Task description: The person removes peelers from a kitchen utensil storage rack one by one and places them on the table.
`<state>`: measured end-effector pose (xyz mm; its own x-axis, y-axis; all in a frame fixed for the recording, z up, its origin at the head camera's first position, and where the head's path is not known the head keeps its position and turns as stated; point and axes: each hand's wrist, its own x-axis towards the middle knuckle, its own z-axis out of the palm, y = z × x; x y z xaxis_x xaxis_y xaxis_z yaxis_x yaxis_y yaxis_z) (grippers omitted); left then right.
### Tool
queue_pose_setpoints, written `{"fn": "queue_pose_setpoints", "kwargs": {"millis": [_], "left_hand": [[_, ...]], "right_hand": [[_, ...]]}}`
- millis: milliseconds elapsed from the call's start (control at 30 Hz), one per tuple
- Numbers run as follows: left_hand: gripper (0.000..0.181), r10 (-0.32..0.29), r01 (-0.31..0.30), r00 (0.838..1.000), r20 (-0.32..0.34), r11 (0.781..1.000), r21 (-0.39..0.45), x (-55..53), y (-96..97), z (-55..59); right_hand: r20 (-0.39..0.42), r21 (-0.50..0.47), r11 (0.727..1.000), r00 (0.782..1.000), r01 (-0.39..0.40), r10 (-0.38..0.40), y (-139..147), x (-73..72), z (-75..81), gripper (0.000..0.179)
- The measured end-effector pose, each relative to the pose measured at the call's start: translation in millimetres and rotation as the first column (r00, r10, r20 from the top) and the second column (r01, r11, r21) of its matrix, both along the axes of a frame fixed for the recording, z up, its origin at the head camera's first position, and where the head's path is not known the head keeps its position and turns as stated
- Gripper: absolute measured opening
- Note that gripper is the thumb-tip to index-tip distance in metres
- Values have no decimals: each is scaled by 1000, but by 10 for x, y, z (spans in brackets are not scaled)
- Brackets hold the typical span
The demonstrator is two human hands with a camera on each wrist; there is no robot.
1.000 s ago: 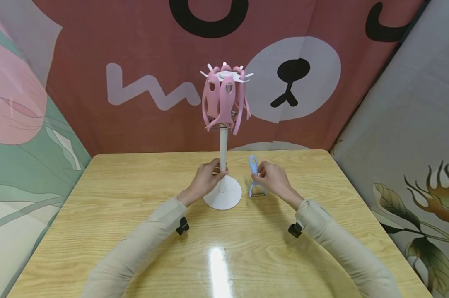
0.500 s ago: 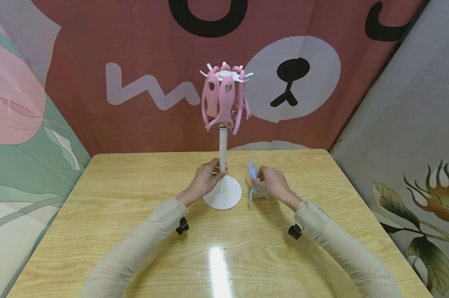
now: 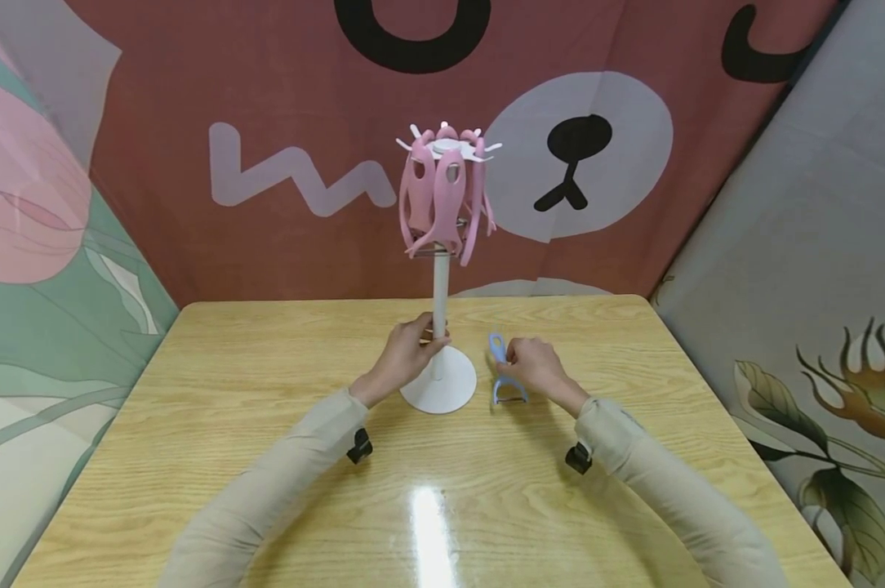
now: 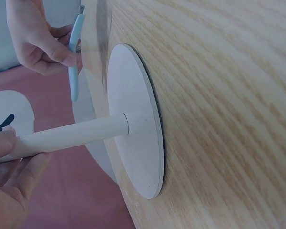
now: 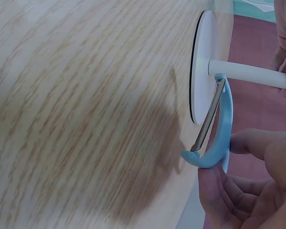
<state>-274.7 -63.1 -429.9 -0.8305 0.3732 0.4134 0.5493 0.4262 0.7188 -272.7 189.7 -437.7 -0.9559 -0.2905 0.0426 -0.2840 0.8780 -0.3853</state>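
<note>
My left hand [image 3: 406,353] grips the white pole [image 3: 440,290] of a stand just above its round base [image 3: 450,388]. Several pink peelers [image 3: 446,204] hang around the white hooked top [image 3: 442,147] of this stand. To the right of the base, my right hand [image 3: 536,365] pinches a light blue Y-shaped peeler [image 5: 225,129] between thumb and fingers. Its looped handle end points away from me and its metal blade [image 5: 209,117] points towards me. In both wrist views the peeler is held off the table. Part of its handle is hidden by my fingers.
The stand rests on a wood-grain table [image 3: 266,392], whose back edge meets a red cloth [image 3: 303,253] with a printed animal face. Patterned cloths [image 3: 817,245] hang at both sides. Small black cameras [image 3: 359,447] are worn on the wrists.
My right hand and the blue peeler have moved a little lower in the head view. The left hand still grips the pole, and the stand with the pink peelers has not moved.
</note>
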Motion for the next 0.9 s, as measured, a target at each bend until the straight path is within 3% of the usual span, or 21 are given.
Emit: {"fn": "queue_pose_setpoints", "kwargs": {"millis": [233, 900], "left_hand": [[25, -5, 5, 1000, 6, 1000, 3, -3, 3, 3], [23, 1, -1, 1000, 10, 1000, 3, 3, 0, -4]], "right_hand": [[41, 19, 1000, 999, 7, -8, -9, -9, -43, 21], [58, 109, 994, 998, 4, -10, -19, -51, -142, 25]]}}
